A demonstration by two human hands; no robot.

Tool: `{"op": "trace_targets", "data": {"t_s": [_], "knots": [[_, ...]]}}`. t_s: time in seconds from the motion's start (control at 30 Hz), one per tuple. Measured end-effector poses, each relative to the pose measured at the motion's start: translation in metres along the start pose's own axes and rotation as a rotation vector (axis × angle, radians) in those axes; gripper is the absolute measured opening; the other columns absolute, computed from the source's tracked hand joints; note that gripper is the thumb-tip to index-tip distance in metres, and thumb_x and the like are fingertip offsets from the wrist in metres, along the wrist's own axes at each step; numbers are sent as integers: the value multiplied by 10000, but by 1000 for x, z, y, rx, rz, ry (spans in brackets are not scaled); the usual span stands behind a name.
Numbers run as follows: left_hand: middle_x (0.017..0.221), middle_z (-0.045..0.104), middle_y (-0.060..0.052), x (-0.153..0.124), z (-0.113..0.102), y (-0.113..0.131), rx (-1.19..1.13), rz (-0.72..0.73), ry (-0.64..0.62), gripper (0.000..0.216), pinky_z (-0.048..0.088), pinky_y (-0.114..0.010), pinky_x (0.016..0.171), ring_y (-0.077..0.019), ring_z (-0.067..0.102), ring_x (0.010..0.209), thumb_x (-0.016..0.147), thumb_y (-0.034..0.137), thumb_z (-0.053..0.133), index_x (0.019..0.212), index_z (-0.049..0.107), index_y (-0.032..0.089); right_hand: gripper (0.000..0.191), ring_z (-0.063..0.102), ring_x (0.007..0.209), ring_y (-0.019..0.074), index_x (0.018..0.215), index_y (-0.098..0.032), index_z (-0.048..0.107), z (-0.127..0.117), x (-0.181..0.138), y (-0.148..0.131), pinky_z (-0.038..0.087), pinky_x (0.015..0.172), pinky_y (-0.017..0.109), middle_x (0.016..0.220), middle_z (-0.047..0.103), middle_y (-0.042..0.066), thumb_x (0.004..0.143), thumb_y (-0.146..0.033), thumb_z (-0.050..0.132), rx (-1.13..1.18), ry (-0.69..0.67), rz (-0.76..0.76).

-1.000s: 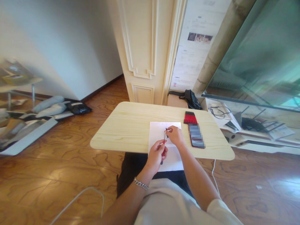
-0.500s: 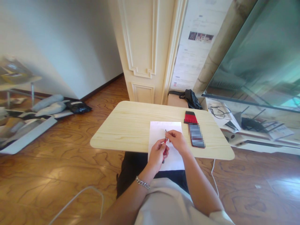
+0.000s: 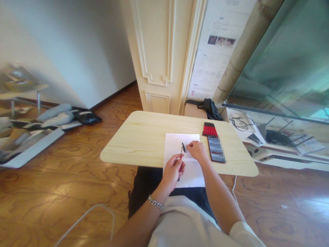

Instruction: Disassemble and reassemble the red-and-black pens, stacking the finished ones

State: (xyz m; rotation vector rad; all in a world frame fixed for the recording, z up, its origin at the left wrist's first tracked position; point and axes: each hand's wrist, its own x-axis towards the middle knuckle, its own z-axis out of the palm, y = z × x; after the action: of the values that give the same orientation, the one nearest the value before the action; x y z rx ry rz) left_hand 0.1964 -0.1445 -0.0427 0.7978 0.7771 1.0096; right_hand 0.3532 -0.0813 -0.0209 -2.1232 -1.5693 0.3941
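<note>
My left hand [image 3: 174,168] is closed around a red and black pen [image 3: 180,160], held upright over a white sheet of paper [image 3: 177,144] on the light wooden table [image 3: 144,137]. My right hand [image 3: 197,151] pinches at the pen's dark top end, fingers together. What the right fingers hold, if anything, is too small to name. A silver bracelet sits on my left wrist.
A row of several red and black pens [image 3: 210,129] lies at the table's far right, with a phone [image 3: 216,149] just in front of them. A black bag [image 3: 210,108] sits behind the table. A low shelf with cables [image 3: 267,137] stands right; clutter [image 3: 38,127] lies on the floor left.
My right hand has shifted slightly right, away from the pen's top, so the dark tip now shows clear of the fingers. My left hand keeps its hold on the pen.
</note>
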Motion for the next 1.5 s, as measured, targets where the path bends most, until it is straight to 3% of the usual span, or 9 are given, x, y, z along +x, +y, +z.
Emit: {"op": "trace_targets", "data": {"t_s": [0.2, 0.3, 0.47, 0.63, 0.7, 0.93, 1.1, 1.23, 1.5], "knots": [[659, 545, 9, 1, 3, 2, 5, -5, -2, 384, 257, -181, 418, -67, 449, 489, 787, 432, 615, 1066, 569, 172, 277, 601, 737, 200, 724, -174, 703, 4, -3, -1, 349, 643, 280, 751, 695, 94, 800, -392, 549, -27, 24, -3], [676, 548, 7, 2, 2, 2, -6, 0, -9, 387, 268, -183, 421, -66, 452, 489, 791, 431, 610, 1077, 568, 174, 370, 584, 703, 172, 772, -164, 699, -3, -15, -2, 364, 632, 267, 747, 685, 71, 851, -441, 466, 191, 25, -73], [676, 550, 1, 2, 7, -2, -5, 14, -16, 363, 279, -184, 430, -70, 468, 500, 802, 421, 602, 1060, 575, 167, 285, 561, 665, 137, 832, -178, 688, -6, -43, -2, 403, 618, 238, 735, 665, 20, 785, -432, 566, 599, -219, -191], [683, 557, -6, 0, 10, -6, 27, -14, -47, 371, 300, -186, 436, -75, 483, 506, 807, 410, 601, 1089, 577, 169, 305, 542, 599, 120, 802, -151, 655, -10, -24, 7, 368, 524, 220, 746, 665, 47, 787, -438, 552, 817, -121, -63], [688, 563, -10, -1, 9, -5, 38, -19, -37, 378, 312, -188, 434, -80, 493, 509, 808, 415, 600, 1094, 577, 169, 315, 546, 576, 123, 791, -142, 664, -13, -8, 13, 357, 508, 224, 747, 676, 60, 778, -437, 555, 767, -74, 2], [712, 584, -19, -1, 8, -1, 18, -18, -33, 407, 372, -192, 455, -89, 532, 537, 802, 428, 609, 1116, 572, 172, 225, 624, 706, 200, 731, -192, 731, 1, 8, 11, 365, 603, 269, 711, 703, 68, 748, -381, 610, 75, -3, -8], [720, 610, -26, -2, 9, 4, -15, -61, -13, 409, 445, -218, 497, -104, 572, 552, 786, 421, 634, 1100, 567, 168, 230, 623, 736, 200, 762, -191, 708, 6, 0, 4, 378, 640, 277, 764, 709, 80, 768, -396, 603, 46, 67, -11], [740, 646, -46, -2, 13, 13, -70, -90, 24, 430, 508, -279, 563, -135, 616, 578, 766, 406, 660, 1100, 540, 163, 330, 590, 642, 160, 756, -169, 679, 1, -19, 3, 403, 603, 264, 707, 677, 56, 829, -443, 510, 362, 44, -11], [635, 647, -24, -4, 28, 24, -27, -80, 68, 587, 387, -195, 407, -117, 570, 452, 774, 439, 637, 1250, 429, 166, 394, 394, 354, 108, 955, -157, 642, 5, -74, -11, 380, 368, 258, 461, 413, -65, 804, -501, 521, 1286, -432, 142]]}}
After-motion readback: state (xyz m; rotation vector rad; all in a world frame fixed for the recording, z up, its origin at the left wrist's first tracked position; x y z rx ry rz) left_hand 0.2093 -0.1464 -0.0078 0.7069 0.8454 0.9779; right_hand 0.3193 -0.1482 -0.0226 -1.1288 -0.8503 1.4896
